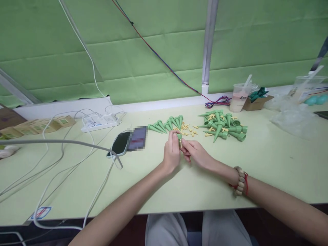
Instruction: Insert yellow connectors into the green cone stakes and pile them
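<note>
My left hand and my right hand meet over the pale green table. Between the fingers of both hands is a small green cone spike with a small yellow piece at its end. My right wrist wears a bead bracelet with a red cord. A row of green cone spikes lies just beyond my hands. To the right sits a loose pile of green cone spikes. Small yellow pieces are scattered between the row and the pile.
A phone lies left of my hands, and a white power strip with trailing cables sits at the back left near small boxes. A plastic cup, a cardboard box and clear bags stand at the back right.
</note>
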Motion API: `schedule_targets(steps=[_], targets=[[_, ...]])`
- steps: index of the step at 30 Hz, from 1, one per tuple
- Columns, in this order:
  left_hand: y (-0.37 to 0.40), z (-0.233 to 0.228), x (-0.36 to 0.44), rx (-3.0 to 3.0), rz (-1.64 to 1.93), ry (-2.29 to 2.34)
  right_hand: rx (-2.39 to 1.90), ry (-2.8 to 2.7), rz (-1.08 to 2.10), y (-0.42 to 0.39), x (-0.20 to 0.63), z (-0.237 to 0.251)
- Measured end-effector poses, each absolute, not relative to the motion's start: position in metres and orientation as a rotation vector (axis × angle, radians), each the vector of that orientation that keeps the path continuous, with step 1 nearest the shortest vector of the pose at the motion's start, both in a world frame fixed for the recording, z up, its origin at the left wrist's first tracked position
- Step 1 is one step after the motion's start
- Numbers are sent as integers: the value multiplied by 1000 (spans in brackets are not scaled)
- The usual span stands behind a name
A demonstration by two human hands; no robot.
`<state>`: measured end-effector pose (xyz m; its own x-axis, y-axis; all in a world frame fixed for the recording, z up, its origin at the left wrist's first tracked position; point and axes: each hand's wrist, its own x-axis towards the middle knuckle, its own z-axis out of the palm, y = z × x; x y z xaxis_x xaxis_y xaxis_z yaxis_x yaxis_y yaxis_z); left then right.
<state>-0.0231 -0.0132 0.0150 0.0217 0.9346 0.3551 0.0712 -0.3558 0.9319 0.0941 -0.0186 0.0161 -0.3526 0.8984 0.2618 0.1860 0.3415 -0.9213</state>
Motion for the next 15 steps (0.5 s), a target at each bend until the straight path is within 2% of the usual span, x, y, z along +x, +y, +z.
schedule_targets(steps=[2, 4, 10, 13, 15], targets=[[-12, 13, -25, 1629, 1418, 1084, -933, -1674, 1257, -20, 91, 15], [-7, 11, -25, 1671, 1445, 1104, -967, -1731, 1203, -19, 93, 16], [9, 12, -24, 1421, 1554, 1188, -1360, -1918, 327, 7, 121, 21], [13, 15, -23, 1219, 1548, 1168, -1392, -1938, 37, 26, 137, 15], [14, 15, -21, 1104, 1506, 1150, -1437, -2029, -51, 37, 144, 7]])
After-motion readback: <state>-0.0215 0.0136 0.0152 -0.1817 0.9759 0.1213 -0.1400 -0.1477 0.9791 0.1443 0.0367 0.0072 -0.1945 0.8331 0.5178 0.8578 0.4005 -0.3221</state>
